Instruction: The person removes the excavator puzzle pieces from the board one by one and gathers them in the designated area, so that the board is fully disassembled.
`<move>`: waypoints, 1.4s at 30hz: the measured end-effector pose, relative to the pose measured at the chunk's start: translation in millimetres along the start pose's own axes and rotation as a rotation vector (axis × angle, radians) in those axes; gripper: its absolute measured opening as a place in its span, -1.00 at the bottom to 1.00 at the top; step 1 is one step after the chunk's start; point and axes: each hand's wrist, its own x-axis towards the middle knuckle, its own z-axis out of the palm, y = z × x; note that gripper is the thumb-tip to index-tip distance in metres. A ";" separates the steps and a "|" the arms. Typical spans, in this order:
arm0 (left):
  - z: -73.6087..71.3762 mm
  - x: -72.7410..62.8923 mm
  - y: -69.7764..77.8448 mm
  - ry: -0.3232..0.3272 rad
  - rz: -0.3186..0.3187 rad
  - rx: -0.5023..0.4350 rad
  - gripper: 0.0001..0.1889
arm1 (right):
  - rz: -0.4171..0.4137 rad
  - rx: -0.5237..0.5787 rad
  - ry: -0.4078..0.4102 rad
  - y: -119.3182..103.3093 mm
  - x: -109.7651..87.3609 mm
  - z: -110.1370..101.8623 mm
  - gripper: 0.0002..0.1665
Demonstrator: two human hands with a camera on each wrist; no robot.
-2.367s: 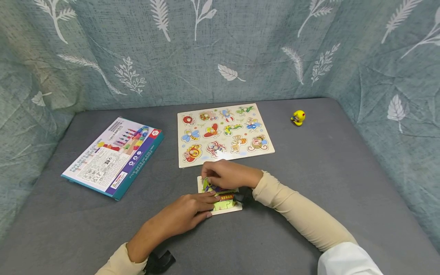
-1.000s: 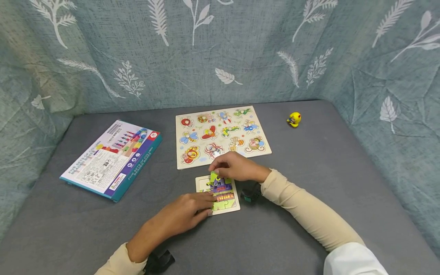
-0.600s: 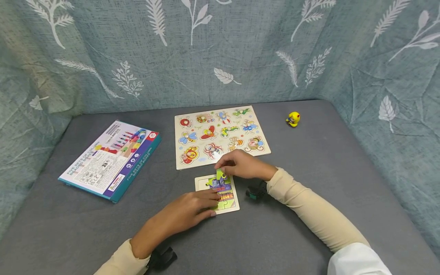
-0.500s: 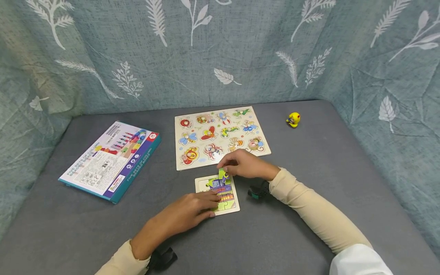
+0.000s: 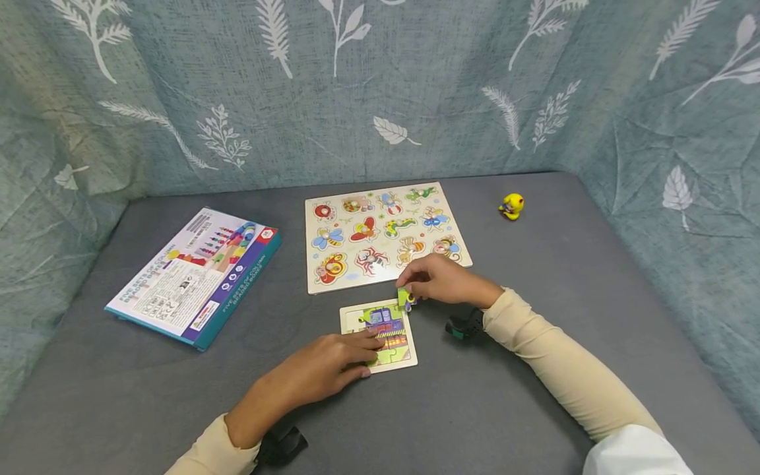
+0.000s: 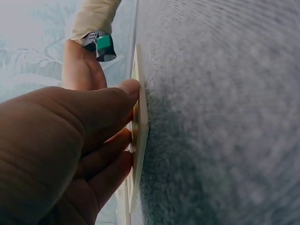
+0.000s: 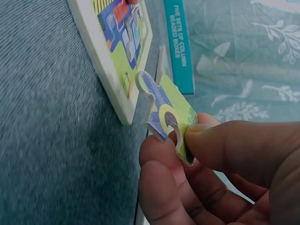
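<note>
My right hand [image 5: 442, 282] pinches a green-and-purple jigsaw piece [image 5: 404, 299] between thumb and fingers. In the head view the piece overlaps the far right corner of a small wooden jigsaw tray [image 5: 413, 349]. The right wrist view shows the piece [image 7: 178, 96] tilted, with a yellow ring printed on it, beside the tray's rim [image 7: 101, 77]. A purple vehicle on green fills much of the tray; its upper left part shows bare wood. My left hand [image 5: 332, 363] rests extended fingers on the tray, with the thumb [image 6: 129, 86] at its near edge.
Behind the tray lies a wooden insect peg puzzle [image 5: 388, 239]. A boxed bead set [image 5: 196, 277] sits at the left, and a small yellow toy figure [image 5: 512, 206] stands at the far right. A leaf-patterned curtain [image 5: 356, 99] closes off the back of the grey table.
My right hand has carried the jigsaw piece rightward, from over the tray's upper left to its far right corner. More of the tray shows. The left hand stays nearly in place.
</note>
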 end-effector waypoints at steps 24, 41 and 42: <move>3.4 -3.6 -1.7 0.024 0.017 0.037 -0.71 | 0.011 -0.080 -0.066 15.1 -11.5 -11.2 -0.83; 2.5 -4.2 -4.0 0.022 0.005 0.001 -0.76 | -0.015 -0.153 -0.030 15.9 -10.1 -12.5 -0.84; 2.3 -4.1 -4.2 0.020 0.003 0.000 -0.75 | -0.023 -0.163 -0.028 16.0 -9.6 -13.0 -0.84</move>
